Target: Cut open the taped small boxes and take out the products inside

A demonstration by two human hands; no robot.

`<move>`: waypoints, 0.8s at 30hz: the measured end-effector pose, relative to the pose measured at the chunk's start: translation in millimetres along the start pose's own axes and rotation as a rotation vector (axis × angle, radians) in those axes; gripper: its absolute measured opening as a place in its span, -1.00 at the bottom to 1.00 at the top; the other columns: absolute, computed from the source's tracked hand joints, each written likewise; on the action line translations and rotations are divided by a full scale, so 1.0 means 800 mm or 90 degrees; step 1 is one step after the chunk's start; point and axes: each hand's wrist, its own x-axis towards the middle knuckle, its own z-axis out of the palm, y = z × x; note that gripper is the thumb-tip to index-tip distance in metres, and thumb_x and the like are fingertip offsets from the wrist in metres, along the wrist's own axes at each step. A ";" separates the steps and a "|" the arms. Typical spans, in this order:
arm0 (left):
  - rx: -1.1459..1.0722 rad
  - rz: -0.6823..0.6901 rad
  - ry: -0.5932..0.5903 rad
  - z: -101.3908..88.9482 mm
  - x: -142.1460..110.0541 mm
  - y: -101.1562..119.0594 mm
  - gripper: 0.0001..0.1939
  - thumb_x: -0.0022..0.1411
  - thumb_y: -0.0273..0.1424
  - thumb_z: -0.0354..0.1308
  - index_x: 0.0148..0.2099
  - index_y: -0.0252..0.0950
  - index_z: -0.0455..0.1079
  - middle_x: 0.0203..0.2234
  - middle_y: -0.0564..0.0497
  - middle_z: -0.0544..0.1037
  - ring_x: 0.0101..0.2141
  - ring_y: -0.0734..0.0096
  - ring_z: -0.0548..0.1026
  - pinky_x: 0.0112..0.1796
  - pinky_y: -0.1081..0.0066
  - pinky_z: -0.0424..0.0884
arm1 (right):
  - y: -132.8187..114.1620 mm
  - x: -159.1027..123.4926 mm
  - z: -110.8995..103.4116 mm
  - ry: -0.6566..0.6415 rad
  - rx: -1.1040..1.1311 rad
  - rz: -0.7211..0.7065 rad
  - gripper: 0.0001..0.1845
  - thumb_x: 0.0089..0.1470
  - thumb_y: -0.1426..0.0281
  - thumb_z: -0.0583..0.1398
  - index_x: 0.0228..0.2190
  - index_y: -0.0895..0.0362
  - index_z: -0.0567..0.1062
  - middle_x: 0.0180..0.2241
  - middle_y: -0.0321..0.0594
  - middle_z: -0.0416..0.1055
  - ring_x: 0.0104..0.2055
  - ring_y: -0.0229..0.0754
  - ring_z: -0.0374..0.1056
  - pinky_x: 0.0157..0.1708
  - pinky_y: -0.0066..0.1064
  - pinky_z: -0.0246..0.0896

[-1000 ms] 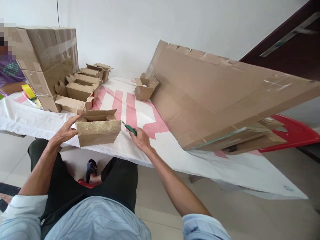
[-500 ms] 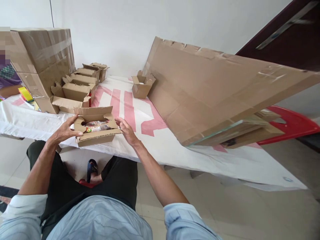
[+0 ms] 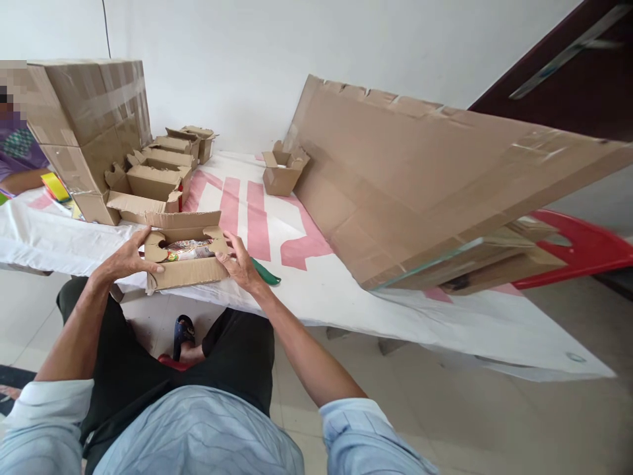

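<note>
A small cardboard box stands at the table's front edge with its flaps up. Inside it lie colourful printed packets. My left hand grips the box's left end, thumb over the front corner and fingers behind. At the opposite end my right hand is closed on the right side of the box, fingers against its end flap. A green-handled knife lies on the cloth just right of my right hand; its blade is hidden behind that hand.
Several open boxes line up at the left beside stacked taped cartons. Another small open box is farther back. A large cardboard sheet leans across the right side, near a red chair. A person in purple sits at far left.
The box has tipped from facing its front to showing its opening and packets. My right hand has put the knife down on the cloth and taken hold of the box's right end.
</note>
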 end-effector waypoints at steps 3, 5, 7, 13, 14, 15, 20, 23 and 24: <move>0.007 0.004 -0.004 -0.001 -0.002 0.002 0.41 -0.09 0.23 0.67 0.69 -0.14 0.29 0.54 -0.29 0.41 0.50 -0.49 0.38 0.38 -0.20 0.56 | -0.004 0.016 -0.008 -0.027 -0.059 -0.079 0.29 0.23 -0.48 0.27 0.65 0.01 0.17 0.64 0.19 0.13 0.70 0.36 0.08 0.62 0.27 0.15; 0.007 0.014 -0.003 -0.001 -0.002 0.004 0.40 -0.08 0.22 0.68 0.69 -0.14 0.29 0.52 -0.29 0.44 0.49 -0.48 0.40 0.36 -0.19 0.58 | -0.005 0.029 -0.012 -0.070 -0.086 -0.105 0.40 0.12 -0.52 0.34 0.66 0.00 0.18 0.68 0.16 0.06 0.74 0.37 -0.04 0.70 0.27 -0.04; 0.005 0.022 -0.007 -0.001 -0.002 0.008 0.38 -0.08 0.21 0.69 0.68 -0.12 0.32 0.51 -0.27 0.47 0.47 -0.48 0.43 0.39 -0.20 0.55 | -0.005 0.040 -0.015 -0.112 -0.105 -0.102 0.46 0.03 -0.53 0.40 0.66 -0.02 0.20 0.69 0.14 0.04 0.76 0.38 -0.08 0.73 0.28 -0.14; 0.007 0.027 -0.006 0.000 -0.001 0.013 0.39 -0.09 0.27 0.66 0.66 -0.16 0.34 0.49 -0.27 0.50 0.45 -0.46 0.46 0.46 -0.21 0.46 | 0.000 0.052 -0.021 -0.151 -0.152 -0.095 0.42 0.03 -0.39 0.51 0.64 0.00 0.24 0.68 0.17 0.11 0.74 0.42 -0.02 0.71 0.34 -0.13; 0.012 0.026 -0.002 0.000 -0.001 0.012 0.39 -0.10 0.27 0.67 0.66 -0.16 0.35 0.49 -0.27 0.50 0.45 -0.46 0.46 0.46 -0.20 0.46 | 0.000 0.052 -0.022 -0.152 -0.158 -0.096 0.40 0.03 -0.36 0.52 0.64 -0.01 0.24 0.67 0.15 0.12 0.73 0.41 -0.01 0.71 0.33 -0.12; 0.014 0.026 0.001 0.001 -0.002 0.011 0.39 -0.10 0.26 0.67 0.66 -0.16 0.35 0.48 -0.28 0.50 0.45 -0.46 0.45 0.45 -0.20 0.46 | 0.001 0.053 -0.022 -0.154 -0.163 -0.098 0.40 0.03 -0.34 0.54 0.65 -0.02 0.25 0.67 0.13 0.13 0.73 0.40 0.00 0.71 0.33 -0.11; 0.000 0.030 -0.006 0.000 -0.003 0.010 0.39 -0.11 0.27 0.67 0.66 -0.12 0.33 0.52 -0.27 0.45 0.47 -0.45 0.42 0.47 -0.24 0.42 | 0.000 0.059 -0.026 -0.171 -0.172 -0.103 0.38 -0.01 -0.26 0.60 0.64 -0.10 0.28 0.66 0.07 0.15 0.73 0.41 -0.01 0.69 0.35 -0.08; -0.003 0.010 -0.025 0.000 -0.003 0.010 0.41 -0.09 0.27 0.67 0.67 -0.15 0.30 0.53 -0.30 0.43 0.47 -0.44 0.42 0.44 -0.24 0.46 | 0.000 0.065 -0.030 -0.201 -0.172 -0.086 0.43 -0.07 -0.30 0.61 0.64 -0.14 0.27 0.72 0.05 0.00 0.77 0.42 -0.13 0.71 0.34 -0.14; -0.003 0.001 -0.029 0.000 -0.003 0.008 0.41 -0.09 0.26 0.67 0.68 -0.17 0.29 0.53 -0.31 0.42 0.47 -0.43 0.42 0.43 -0.23 0.48 | 0.000 0.068 -0.031 -0.213 -0.170 -0.075 0.45 -0.08 -0.31 0.61 0.65 -0.13 0.26 0.74 0.06 -0.05 0.78 0.41 -0.17 0.71 0.33 -0.17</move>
